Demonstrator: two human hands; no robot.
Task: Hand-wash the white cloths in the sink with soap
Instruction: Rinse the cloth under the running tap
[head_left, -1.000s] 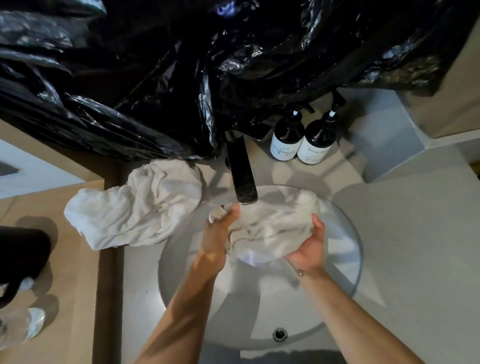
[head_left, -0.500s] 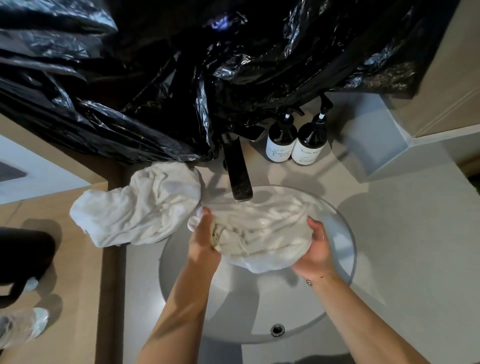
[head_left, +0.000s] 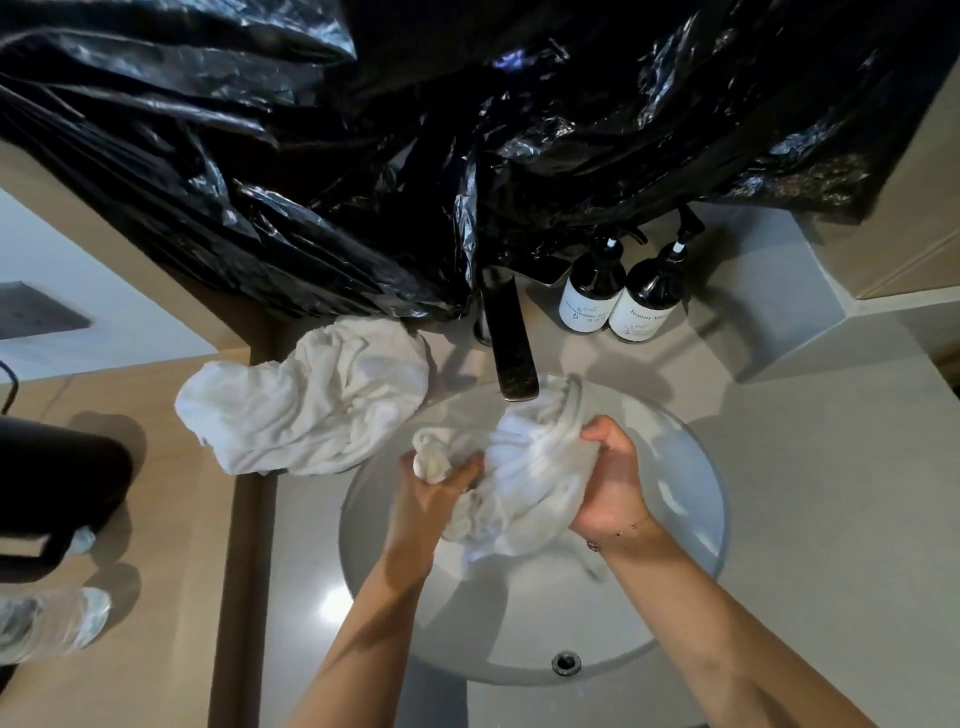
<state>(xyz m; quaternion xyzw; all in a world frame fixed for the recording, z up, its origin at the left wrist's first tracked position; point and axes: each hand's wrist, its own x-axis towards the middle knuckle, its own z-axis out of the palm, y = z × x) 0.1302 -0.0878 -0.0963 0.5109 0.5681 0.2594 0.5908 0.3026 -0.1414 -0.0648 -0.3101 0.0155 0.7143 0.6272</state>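
Both hands grip one wet white cloth above the sink, just below the faucet. The left hand is clenched around a bunched end; the right hand is curled over the opposite fold. To scrub well, rub the two gathered sections against each other and keep the cloth over the basin. A second white cloth lies on the table left of the sink, and two soap bottles stand behind it.

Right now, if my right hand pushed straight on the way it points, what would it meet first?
Probably the faucet spout; the right hand, gripping the wet cloth, points up-left toward it, though depth is unclear.
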